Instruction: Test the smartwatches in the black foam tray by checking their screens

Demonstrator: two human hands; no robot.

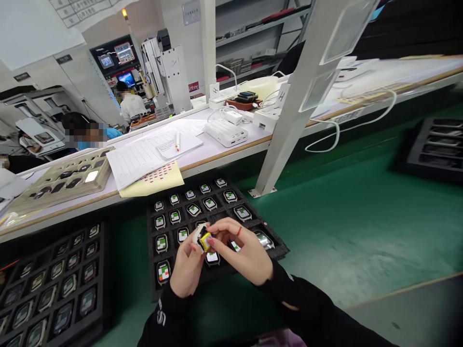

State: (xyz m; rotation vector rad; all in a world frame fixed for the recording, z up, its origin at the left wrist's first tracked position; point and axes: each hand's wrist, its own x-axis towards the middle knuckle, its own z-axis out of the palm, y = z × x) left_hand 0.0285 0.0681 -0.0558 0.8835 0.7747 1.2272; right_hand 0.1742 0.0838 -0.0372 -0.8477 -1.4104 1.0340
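My left hand (pixel 188 267) and my right hand (pixel 246 250) meet over a black tray (pixel 278 248) of smartwatch bodies with lit screens. Between their fingertips they pinch one small white watch body (pixel 201 237) with a yellow piece on it. The left fingers hold it from the left, the right fingers touch it from the right. Both arms wear black sleeves. Watches (pixel 161 243) fill the tray's pockets around and under my hands.
A second black tray (pixel 104 270) of watches lies at the left. A raised white bench (pixel 217 154) behind holds papers (pixel 144 156), a yellow sheet (pixel 155 180), a beige tray (pixel 61 180) and white chargers (pixel 226 132). A white post (pixel 285 125) stands right of the tray. Other people sit far left.
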